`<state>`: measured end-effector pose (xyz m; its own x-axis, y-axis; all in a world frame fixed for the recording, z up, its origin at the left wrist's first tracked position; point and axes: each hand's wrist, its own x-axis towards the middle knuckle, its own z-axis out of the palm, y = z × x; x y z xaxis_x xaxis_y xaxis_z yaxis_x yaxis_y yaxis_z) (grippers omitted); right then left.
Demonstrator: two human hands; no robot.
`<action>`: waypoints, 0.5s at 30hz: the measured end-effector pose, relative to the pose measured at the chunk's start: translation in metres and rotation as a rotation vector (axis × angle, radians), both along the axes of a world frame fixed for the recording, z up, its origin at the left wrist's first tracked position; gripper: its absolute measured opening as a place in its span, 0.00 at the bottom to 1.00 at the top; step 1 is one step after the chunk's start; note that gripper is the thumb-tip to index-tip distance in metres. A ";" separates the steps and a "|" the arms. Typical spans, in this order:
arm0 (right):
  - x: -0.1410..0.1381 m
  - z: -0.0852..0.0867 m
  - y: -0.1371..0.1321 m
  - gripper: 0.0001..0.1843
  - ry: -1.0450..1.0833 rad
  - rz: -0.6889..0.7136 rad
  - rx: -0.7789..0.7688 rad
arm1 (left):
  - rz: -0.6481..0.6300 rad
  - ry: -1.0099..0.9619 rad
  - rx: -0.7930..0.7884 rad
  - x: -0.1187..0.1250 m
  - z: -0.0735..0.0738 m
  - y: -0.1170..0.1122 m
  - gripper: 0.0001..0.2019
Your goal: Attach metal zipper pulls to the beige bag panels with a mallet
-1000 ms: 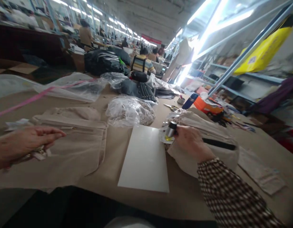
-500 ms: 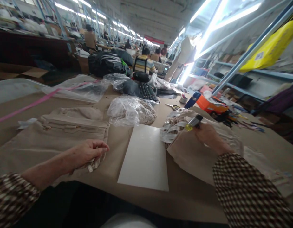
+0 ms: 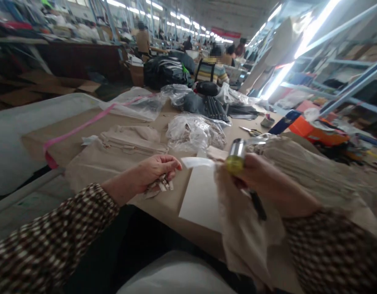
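Observation:
My left hand is closed around a small bunch of beige strips with white ends, above the front edge of the table. In my right hand is a mallet with a silver head, a yellow see-through face and a black handle jutting out below. The same hand also grips a beige fabric piece, which hangs down in front of the table edge. A pale curved strip sticks out leftward from that fabric. Partly behind the fabric lies a white board. Motion blurs the right hand.
A beige zippered fabric panel lies at left, more beige fabric at right. Beyond the board are a clear plastic bag, scissors and dark strap pieces. An orange box stands at right. People sit farther back.
My right hand, with the mallet, has come leftward from the right-hand pile and lifted a beige piece over the board. The left hand still holds the strips. The view has turned left.

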<state>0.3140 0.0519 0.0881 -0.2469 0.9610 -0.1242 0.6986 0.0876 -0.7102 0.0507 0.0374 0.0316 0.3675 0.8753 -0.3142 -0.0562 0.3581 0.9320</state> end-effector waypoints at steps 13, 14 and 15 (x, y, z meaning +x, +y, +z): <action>-0.035 -0.047 0.007 0.15 0.218 0.080 -0.129 | 0.167 -0.288 -0.129 0.052 -0.016 0.005 0.13; -0.032 -0.046 0.004 0.15 0.214 0.080 -0.121 | 0.196 -0.318 -0.143 0.059 -0.015 0.006 0.12; -0.031 -0.047 0.001 0.14 0.218 0.081 -0.111 | 0.215 -0.352 -0.158 0.066 -0.014 0.006 0.11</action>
